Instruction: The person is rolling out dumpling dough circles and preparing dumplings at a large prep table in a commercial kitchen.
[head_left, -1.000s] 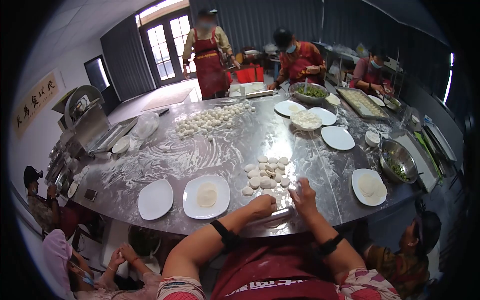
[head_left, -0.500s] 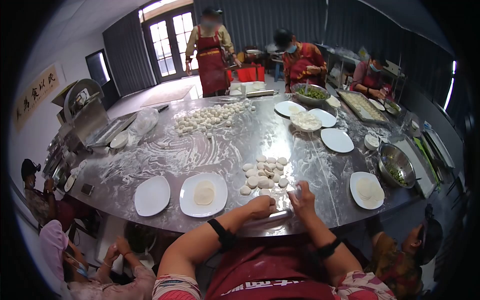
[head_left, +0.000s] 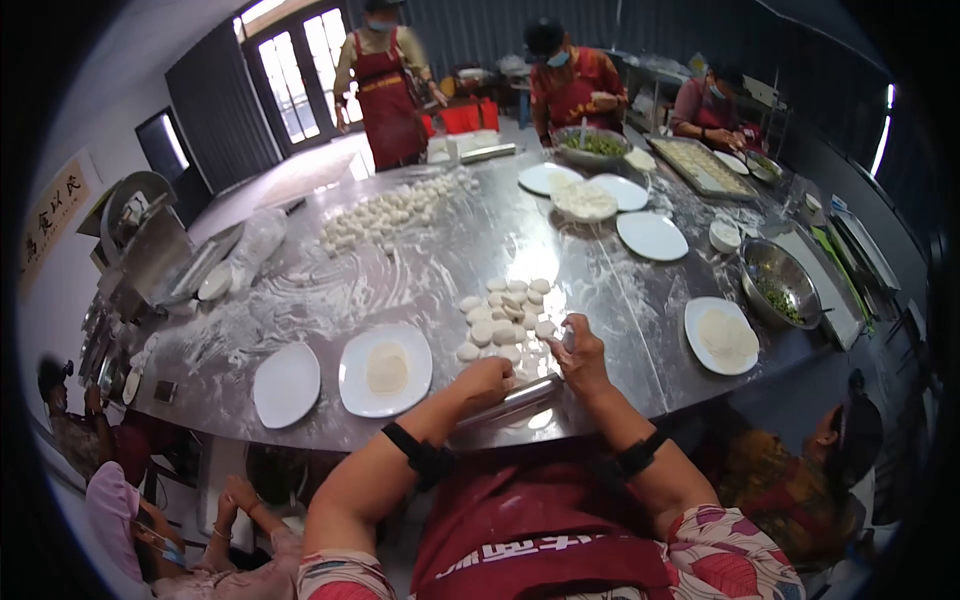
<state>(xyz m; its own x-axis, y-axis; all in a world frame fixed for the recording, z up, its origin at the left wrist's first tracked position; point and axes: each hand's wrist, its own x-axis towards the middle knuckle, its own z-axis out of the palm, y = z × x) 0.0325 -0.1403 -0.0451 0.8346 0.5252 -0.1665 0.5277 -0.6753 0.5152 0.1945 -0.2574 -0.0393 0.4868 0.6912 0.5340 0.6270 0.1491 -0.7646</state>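
My left hand (head_left: 484, 381) and my right hand (head_left: 578, 357) rest on a rolling pin (head_left: 522, 396) that lies across the near edge of the floured steel table (head_left: 400, 280). Under the pin a thin round of dough (head_left: 538, 420) shows in part. Just beyond my hands sits a cluster of several small flattened dough pieces (head_left: 505, 315). To the left of my left hand a white plate (head_left: 385, 369) holds a stack of rolled wrappers, with an empty white plate (head_left: 286, 384) beside it.
More dough pieces (head_left: 385, 215) lie across the far side. At the right stand a plate of wrappers (head_left: 721, 335) and a steel bowl (head_left: 780, 283) of green filling. People in red aprons (head_left: 385, 85) work at the far edge; others sit below at left and right.
The view has tipped down and shifted, so the table sits higher in the picture. My hands and the rolling pin have moved slightly left and further onto the table.
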